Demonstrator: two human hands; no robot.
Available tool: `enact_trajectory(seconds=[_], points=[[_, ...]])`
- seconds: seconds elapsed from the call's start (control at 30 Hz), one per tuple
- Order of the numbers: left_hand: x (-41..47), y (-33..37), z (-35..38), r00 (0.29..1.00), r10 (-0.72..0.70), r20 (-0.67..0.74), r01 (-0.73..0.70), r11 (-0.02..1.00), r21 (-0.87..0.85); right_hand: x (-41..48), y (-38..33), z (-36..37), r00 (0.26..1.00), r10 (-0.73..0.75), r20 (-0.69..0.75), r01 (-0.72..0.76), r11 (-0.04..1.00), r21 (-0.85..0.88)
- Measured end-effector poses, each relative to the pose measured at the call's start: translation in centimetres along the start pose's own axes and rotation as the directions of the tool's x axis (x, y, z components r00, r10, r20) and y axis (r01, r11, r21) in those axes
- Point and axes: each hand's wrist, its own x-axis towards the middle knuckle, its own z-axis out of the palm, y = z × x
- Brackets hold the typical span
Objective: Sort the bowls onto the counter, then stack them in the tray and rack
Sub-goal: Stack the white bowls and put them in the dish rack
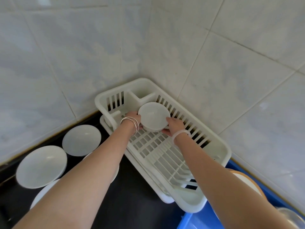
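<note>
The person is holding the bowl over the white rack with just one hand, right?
No, with both hands. The left hand and the right hand grip the bowl from opposite sides over the rack, as the head view shows.

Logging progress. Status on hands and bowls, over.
Both the left hand and right hand grip the small white bowls. Bowls at the rack's far end, touchdown unclear. Nothing in the way.
</note>
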Motion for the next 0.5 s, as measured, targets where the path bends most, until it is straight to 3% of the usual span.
enact_trajectory(seconds=[0.17, 0.37, 0.5], points=[[-0.4, 0.2, 0.1, 1.000, -0.016, 0.025, 0.015, 0.999, 0.029, -0.9, -0.4, 0.0, 0.998, 0.062, 0.015, -0.063, 0.998, 0.031], [-1.6, 0.7, -0.6, 1.000, 0.010, 0.021, -0.011, 0.999, 0.038, -2.1, -0.1, -0.9, 1.000, 0.015, -0.007, -0.015, 1.000, -0.005], [-3.3, 1.3, -1.4, 0.995, 0.092, 0.026, -0.095, 0.976, 0.195, -4.0, -0.9, -1.3, 0.998, -0.060, -0.023, 0.055, 0.984, -0.171]])
